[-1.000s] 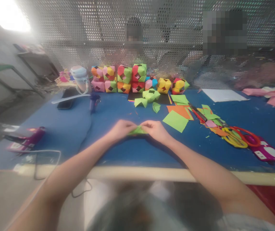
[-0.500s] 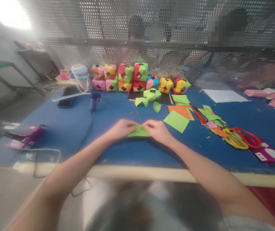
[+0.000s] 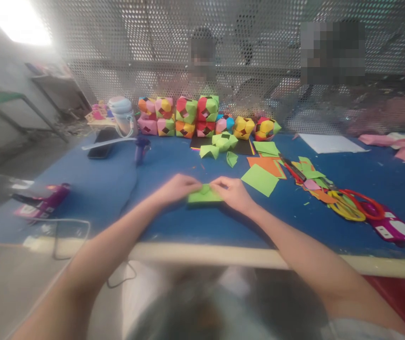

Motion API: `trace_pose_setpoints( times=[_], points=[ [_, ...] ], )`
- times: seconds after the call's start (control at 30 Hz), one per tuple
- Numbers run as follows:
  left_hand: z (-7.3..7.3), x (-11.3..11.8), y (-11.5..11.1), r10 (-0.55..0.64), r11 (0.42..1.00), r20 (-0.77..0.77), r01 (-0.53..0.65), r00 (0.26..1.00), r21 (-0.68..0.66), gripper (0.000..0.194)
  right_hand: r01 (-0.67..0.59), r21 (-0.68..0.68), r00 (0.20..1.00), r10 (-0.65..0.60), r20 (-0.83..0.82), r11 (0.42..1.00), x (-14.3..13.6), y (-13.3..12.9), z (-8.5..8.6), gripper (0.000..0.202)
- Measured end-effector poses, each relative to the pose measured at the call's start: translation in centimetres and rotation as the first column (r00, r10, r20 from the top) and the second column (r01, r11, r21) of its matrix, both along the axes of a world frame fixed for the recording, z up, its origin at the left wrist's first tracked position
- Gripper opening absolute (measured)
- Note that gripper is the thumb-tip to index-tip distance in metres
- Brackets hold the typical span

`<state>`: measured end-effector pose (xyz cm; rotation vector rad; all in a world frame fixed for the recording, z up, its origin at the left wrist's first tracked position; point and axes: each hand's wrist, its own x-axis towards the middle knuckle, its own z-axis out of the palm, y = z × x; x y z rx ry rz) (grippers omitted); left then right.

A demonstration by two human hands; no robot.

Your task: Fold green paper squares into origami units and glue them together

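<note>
A green sheet of paper (image 3: pixel 205 196), folded into a low strip, is held between my two hands just above the blue table. My left hand (image 3: pixel 180 188) pinches its left end with thumb and fingers. At the other end my right hand (image 3: pixel 233 191) is closed on the paper's upper right edge. A flat green paper square (image 3: pixel 260 179) lies to the right of my right hand. Beyond my hands sit folded green paper pieces (image 3: pixel 224 141), partly joined together.
Colourful folded paper balls (image 3: pixel 207 108) stand stacked at the back. A glue gun (image 3: pixel 141 150), a phone (image 3: pixel 101 144) and a lidded cup (image 3: pixel 121 113) are on the left. Scissors (image 3: pixel 347 205), paper scraps (image 3: pixel 310 170) and a purple power strip (image 3: pixel 395 224) lie on the right.
The green paper's near side has come down and shows as a wider, flatter strip. Both hands stay at its ends, nearly in place. The view has shifted slightly.
</note>
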<state>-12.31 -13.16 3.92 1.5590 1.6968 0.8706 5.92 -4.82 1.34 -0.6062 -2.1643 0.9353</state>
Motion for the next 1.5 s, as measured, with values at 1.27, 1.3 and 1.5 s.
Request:
trace_pose_setpoints(
  times=[1.27, 1.3, 1.5],
  points=[
    [-1.9, 1.7, 0.3, 0.153, 0.974, -0.124, -0.128, 0.98, 0.186, 0.012, 0.089, 0.063, 0.996, -0.09, 0.01, 0.994, -0.3, -0.4, -0.7, 0.016],
    [-1.9, 1.8, 0.3, 0.156, 0.975, -0.124, -0.132, 0.98, 0.18, 0.012, 0.083, 0.088, 0.996, -0.084, 0.013, 0.993, -0.3, -0.4, -0.8, 0.016],
    [-2.0, 2.2, 0.1, 0.106, 0.981, -0.165, -0.076, 0.981, 0.18, 0.01, 0.014, 0.331, 1.0, -0.019, 0.012, 0.943, -0.2, -1.0, -0.9, 0.019]
  ],
)
